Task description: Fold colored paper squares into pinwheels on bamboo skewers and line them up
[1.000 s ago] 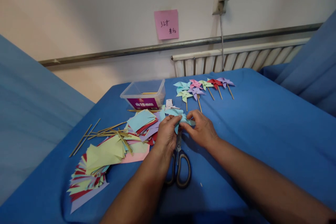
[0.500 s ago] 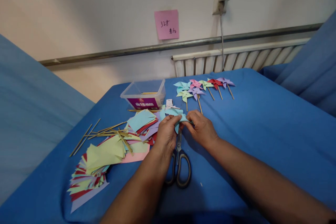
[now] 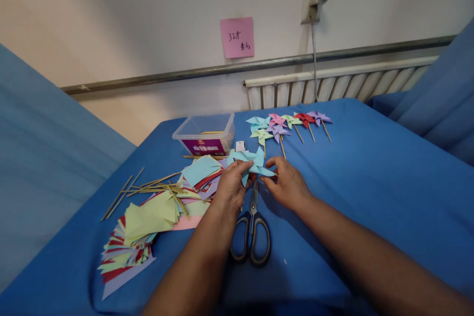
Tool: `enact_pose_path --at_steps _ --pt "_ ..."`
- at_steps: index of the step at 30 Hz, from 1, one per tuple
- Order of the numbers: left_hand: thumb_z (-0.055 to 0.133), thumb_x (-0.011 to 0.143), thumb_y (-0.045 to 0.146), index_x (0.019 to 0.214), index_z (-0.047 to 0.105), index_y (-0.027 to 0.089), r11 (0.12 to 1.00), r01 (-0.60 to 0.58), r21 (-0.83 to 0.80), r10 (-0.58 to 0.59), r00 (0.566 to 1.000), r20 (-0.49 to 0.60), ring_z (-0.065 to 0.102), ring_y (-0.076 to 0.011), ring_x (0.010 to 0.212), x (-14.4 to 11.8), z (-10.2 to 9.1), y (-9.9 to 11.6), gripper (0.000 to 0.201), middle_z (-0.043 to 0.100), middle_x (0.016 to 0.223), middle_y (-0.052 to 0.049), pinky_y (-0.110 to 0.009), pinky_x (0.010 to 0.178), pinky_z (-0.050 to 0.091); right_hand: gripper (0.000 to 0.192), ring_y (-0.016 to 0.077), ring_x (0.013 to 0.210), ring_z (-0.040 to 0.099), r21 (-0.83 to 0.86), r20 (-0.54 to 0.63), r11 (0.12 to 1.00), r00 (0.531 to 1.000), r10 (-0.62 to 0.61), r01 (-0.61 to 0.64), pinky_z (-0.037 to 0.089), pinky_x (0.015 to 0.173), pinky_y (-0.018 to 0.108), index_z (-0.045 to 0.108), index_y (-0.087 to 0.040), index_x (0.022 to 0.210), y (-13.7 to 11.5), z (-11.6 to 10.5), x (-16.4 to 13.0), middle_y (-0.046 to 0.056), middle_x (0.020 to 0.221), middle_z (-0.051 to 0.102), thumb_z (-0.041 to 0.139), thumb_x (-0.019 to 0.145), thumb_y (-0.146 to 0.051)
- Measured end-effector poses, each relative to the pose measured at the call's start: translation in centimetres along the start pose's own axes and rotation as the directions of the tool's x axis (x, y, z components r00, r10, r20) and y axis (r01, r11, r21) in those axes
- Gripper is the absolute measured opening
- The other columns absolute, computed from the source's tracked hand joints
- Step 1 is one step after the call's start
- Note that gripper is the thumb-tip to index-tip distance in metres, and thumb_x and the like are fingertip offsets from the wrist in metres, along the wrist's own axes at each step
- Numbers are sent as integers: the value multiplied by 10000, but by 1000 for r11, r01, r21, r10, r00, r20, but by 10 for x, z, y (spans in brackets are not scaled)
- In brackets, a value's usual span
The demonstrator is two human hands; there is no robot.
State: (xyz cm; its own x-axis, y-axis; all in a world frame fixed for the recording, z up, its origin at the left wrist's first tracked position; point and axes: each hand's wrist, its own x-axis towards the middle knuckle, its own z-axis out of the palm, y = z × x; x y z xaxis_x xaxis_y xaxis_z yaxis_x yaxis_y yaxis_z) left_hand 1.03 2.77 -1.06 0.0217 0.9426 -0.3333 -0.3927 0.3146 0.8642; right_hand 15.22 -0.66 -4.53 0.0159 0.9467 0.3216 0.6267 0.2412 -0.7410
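My left hand pinches a light-blue paper pinwheel near its middle, with the thumb on top. The folded blades fan out, one pointing up and one toward the right. Close to that right-hand blade is my right hand, its thumb and forefinger apart around the tip. Whether they touch the paper I cannot tell. Below my hands, dark-handled scissors lie on the blue cloth, blades pointing away from me. The underside of the pinwheel is hidden.
Several finished pinwheels on sticks lie at the back. A clear plastic box with a purple label holds sticks. Cut coloured paper and loose wooden sticks spread over the left side. A small white box lies behind my hands.
My right fingers have loosened from the light-blue pinwheel and moved slightly apart. Its blades now show more fully, one standing up. My left hand keeps its hold.
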Motion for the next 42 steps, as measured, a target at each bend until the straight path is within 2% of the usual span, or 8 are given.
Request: enact_pose_path --at_steps 4,8,11,20,26,30,36,42 --pt "807 534 208 664 580 166 1000 -7 11 7 1000 4 571 -117 630 3 -5 8 265 611 685 12 -251 643 478 210 159 621 619 97 91 992 993 71 -80 441 607 286 540 -230 981 -2 2 -3 -5 786 680 618 802 -306" --pt "823 534 207 706 612 166 999 -38 5 38 999 18 573 -117 635 4 -11 17 275 623 691 7 -239 628 478 118 152 619 623 271 152 959 987 41 -82 451 596 268 564 -219 926 -2 3 -5 1 758 688 551 849 -307" --pt "822 554 198 693 616 159 998 -58 -12 59 997 48 555 -100 603 5 -14 21 251 611 662 14 -225 611 471 149 136 575 597 367 161 925 986 39 -97 447 569 255 584 -214 898 0 5 -5 -6 723 678 495 890 -334" --pt "824 534 183 753 662 150 999 -29 -20 31 994 108 602 -127 626 4 -14 23 274 654 682 -11 -244 627 471 133 111 509 517 456 218 874 973 74 -168 405 478 221 609 -216 836 7 14 -6 -32 628 601 564 834 -342" --pt "815 537 176 751 650 144 997 -52 49 46 993 104 624 -150 641 5 -16 24 272 672 705 -31 -273 656 482 231 88 452 510 592 435 742 900 33 -313 410 461 224 547 -200 786 7 6 -1 -43 631 583 610 800 -422" --pt "813 553 190 772 659 139 997 -20 71 9 989 151 618 -142 624 4 -16 24 273 675 719 -36 -266 637 480 309 79 421 507 615 507 701 862 -1 -360 385 443 215 531 -192 773 7 5 -1 -48 609 575 607 815 -488" --pt "810 576 179 777 661 139 997 49 67 -62 976 208 595 -123 572 5 -17 22 253 652 685 -15 -257 591 483 329 80 461 511 663 503 678 859 -90 -318 393 477 218 560 -183 747 6 7 -2 -41 605 580 639 806 -497" --pt "793 612 152 829 656 135 988 146 56 -156 951 268 621 -140 616 3 -16 16 258 665 743 -31 -277 622 517 315 103 485 548 766 228 603 971 66 -221 448 486 239 591 -192 748 2 5 5 -39 594 604 755 694 -455"
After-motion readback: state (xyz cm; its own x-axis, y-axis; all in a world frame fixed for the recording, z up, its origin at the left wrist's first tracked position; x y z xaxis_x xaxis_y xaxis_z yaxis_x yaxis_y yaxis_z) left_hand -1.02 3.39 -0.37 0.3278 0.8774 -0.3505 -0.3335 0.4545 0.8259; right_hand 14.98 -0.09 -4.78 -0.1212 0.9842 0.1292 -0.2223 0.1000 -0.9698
